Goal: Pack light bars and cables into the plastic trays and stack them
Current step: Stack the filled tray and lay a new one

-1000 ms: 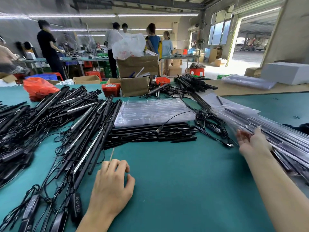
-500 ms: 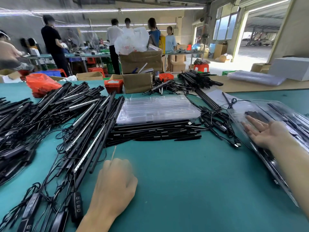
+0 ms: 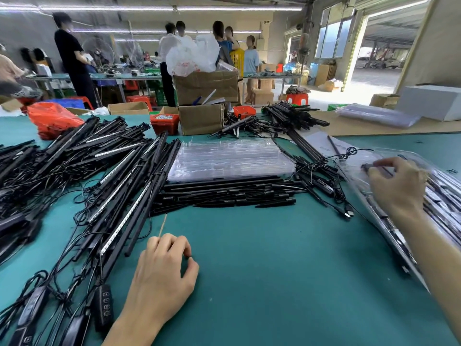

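A stack of empty clear plastic trays (image 3: 229, 158) lies mid-table, with a row of short black bars (image 3: 224, 194) in front of it. Long black light bars (image 3: 119, 176) with cables and inline controllers (image 3: 104, 303) are heaped on the left. At the right lies a packed clear tray (image 3: 444, 208) holding black bars. My right hand (image 3: 396, 186) is on the tray's far end, fingers curled onto its top, slightly blurred. My left hand (image 3: 162, 268) rests on the green table (image 3: 274, 270), fingers curled, pinching a thin wooden stick (image 3: 162, 224).
Loose cables with a USB plug (image 3: 348, 213) trail between the two tray piles. Behind stand cardboard boxes (image 3: 202, 118), a red bin of small parts (image 3: 164, 121), an orange bag (image 3: 52, 118) and more black bars (image 3: 294, 116). Several people stand at the back tables.
My right hand went from lying flat on the packed tray to curling its fingers on the tray's far end. The tray has come to rest lower on the table. My left hand stays put.
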### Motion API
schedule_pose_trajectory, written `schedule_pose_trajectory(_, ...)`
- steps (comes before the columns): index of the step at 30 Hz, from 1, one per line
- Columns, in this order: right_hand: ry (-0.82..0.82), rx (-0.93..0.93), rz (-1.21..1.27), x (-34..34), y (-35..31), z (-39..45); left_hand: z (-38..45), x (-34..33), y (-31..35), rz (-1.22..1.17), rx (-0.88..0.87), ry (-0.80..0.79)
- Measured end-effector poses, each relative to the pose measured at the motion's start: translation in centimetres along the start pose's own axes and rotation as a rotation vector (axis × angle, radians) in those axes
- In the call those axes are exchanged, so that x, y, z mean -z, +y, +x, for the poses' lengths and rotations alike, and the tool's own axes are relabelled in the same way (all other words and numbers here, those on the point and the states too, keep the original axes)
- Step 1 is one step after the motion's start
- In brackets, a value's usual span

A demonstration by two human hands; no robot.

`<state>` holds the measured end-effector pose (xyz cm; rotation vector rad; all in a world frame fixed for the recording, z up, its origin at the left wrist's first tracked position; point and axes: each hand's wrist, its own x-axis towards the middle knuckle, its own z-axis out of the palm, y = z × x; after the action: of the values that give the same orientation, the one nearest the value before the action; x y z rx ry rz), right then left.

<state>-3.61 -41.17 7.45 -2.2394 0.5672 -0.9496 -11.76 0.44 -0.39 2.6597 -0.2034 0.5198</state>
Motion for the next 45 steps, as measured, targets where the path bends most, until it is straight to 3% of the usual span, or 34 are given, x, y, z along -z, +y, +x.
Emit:
schedule_pose_trajectory(3, -0.144, -0.026, 0.138, -0.3, -1.5, -1.4, 0.1, 0.1, 0.0, -0.005, 0.004, -0.012)
schedule_pose_trajectory(5, -0.401, -0.174, 0.214, -0.8, -2.3, -2.5, 0.2, 0.1, 0.0, -0.016, 0.008, -0.013)
schedule_pose_trajectory(7, -0.697, -0.275, 0.095, -1.4, -2.7, -3.7, 0.2, 0.1, 0.0, -0.03, 0.013, -0.015)
schedule_pose_trajectory(9, -0.784, -0.281, 0.009, -2.3, -2.2, -4.6, 0.2, 0.1, 0.0, -0.045, 0.021, -0.014)
schedule_pose_trajectory(14, -0.407, -0.191, -0.14, -2.6, 0.0, -4.8, 0.3, 0.2, -0.1, -0.103, 0.048, -0.01)
schedule_pose_trajectory(19, -0.283, -0.222, -0.152, -3.0, 0.5, -5.2, 0.4, 0.2, -0.4, -0.187, 0.092, 0.007)
schedule_pose_trajectory(24, -0.408, 0.009, 0.156, -6.6, -2.7, -7.9, 1.1, 0.4, -1.0, -0.322, 0.2, 0.033)
schedule_pose_trajectory(27, -0.505, 0.104, 0.249, -8.1, -3.0, -9.4, 1.9, 0.7, -2.0, -0.264, 0.254, -0.062)
schedule_pose_trajectory(31, -0.575, 0.09, 0.327, -8.0, -1.9, -9.5, 3.3, 1.0, -3.0, -0.161, 0.349, -0.229)
schedule_pose_trajectory(37, -0.571, 0.099, 0.365, -7.9, -1.8, -9.3, 5.4, 2.9, -4.0, 0.097, 0.468, -0.208)
schedule_pose_trajectory(40, -0.591, 0.097, 0.348, -8.2, -1.8, -9.3, 6.5, 4.3, -3.8, 0.155, 0.42, -0.216)
schedule_pose_trajectory(43, -0.599, 0.095, 0.338, -8.5, -1.7, -9.3, 8.5, 4.6, -2.0, 0.252, 0.301, -0.071)
schedule_pose_trajectory(45, -0.6, 0.097, 0.339, -8.6, -1.6, -9.2, 10.5, 3.8, -1.0, 0.13, 0.22, -0.041)
